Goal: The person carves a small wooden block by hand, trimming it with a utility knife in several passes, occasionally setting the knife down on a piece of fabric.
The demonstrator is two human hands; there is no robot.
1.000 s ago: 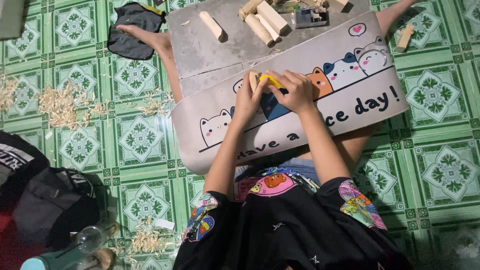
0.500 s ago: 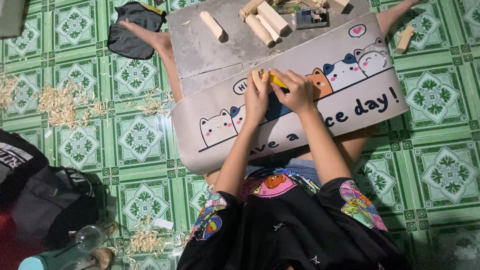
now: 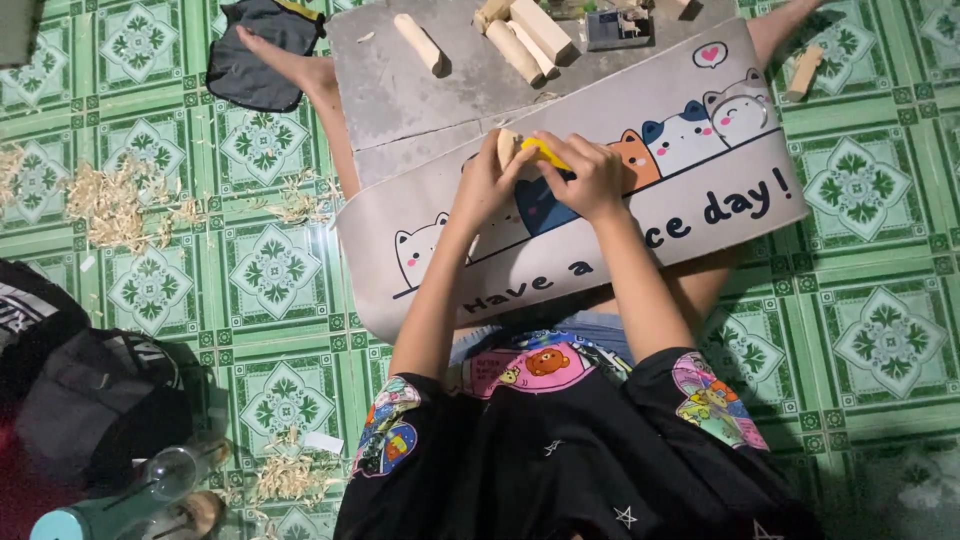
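Note:
My left hand (image 3: pixel 485 185) is closed around a small pale wooden piece (image 3: pixel 506 147). My right hand (image 3: pixel 592 178) grips a yellow-handled knife (image 3: pixel 545 153) whose tip rests against that wood. Both hands meet above a grey mat printed with cartoon cats (image 3: pixel 700 190) that lies across my lap. The knife's blade is hidden between the fingers.
A grey board (image 3: pixel 400 90) beyond the mat carries several wooden blocks (image 3: pixel 530 35) and a dowel (image 3: pixel 418 42). Another wood piece (image 3: pixel 804 70) lies on the green tiled floor at right. Wood shavings (image 3: pixel 105 200), a black cloth (image 3: pixel 255 55), a dark bag (image 3: pixel 90 400) and a bottle (image 3: pixel 150 485) sit to the left.
Both hands have shifted slightly up the mat while staying together on the wood and the knife. Nothing else has moved.

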